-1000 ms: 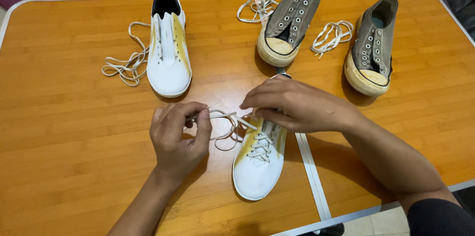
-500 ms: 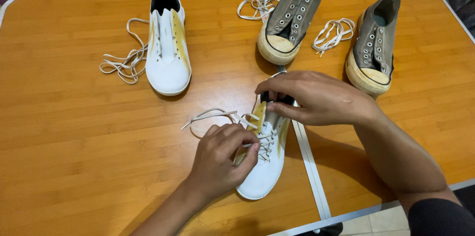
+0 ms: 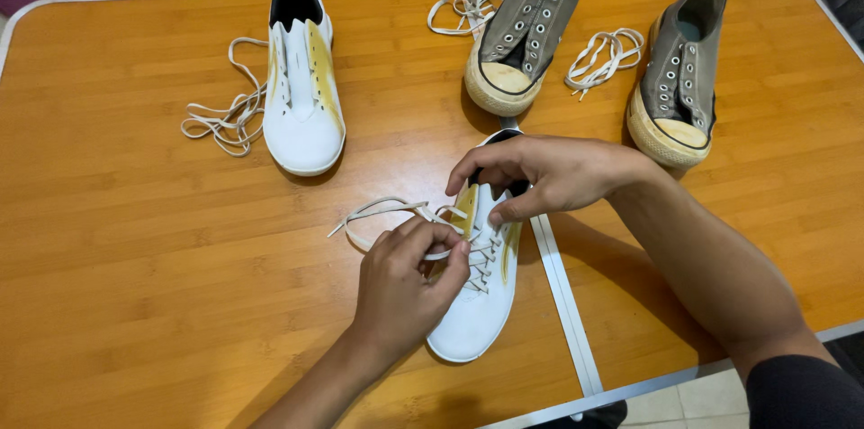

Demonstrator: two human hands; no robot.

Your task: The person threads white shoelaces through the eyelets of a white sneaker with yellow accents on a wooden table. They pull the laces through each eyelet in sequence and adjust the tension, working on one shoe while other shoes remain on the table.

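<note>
A: Centre of the frame, low down: a white shoe with yellow streaks [image 3: 477, 303] lies on the orange table [image 3: 135, 240], toe towards the bottom edge, and both hands are on it.

B: The left hand [image 3: 405, 280] comes up from the lower middle, forearm angled in, wrist bent, knuckles up. Thumb and fingertips are pinched together on the white lace [image 3: 387, 207] right at the eyelets.

A: And that lace trails out to the left in a loose loop on the wood.

B: The right hand [image 3: 540, 172] reaches in from the lower right, arm stretched across the pale strip [image 3: 567, 312] in the tabletop. Its fingers curl over the shoe's black-lined opening, thumb under, clamped on the upper part of the shoe.

A: Up top: a second white shoe [image 3: 301, 78], unlaced, in the upper left, a loose lace [image 3: 220, 114] heaped just beside it.

B: Two grey sneakers [image 3: 522, 28] [image 3: 675, 78] in the upper right, toes towards us, more loose laces [image 3: 598, 55] lying between them.
</note>
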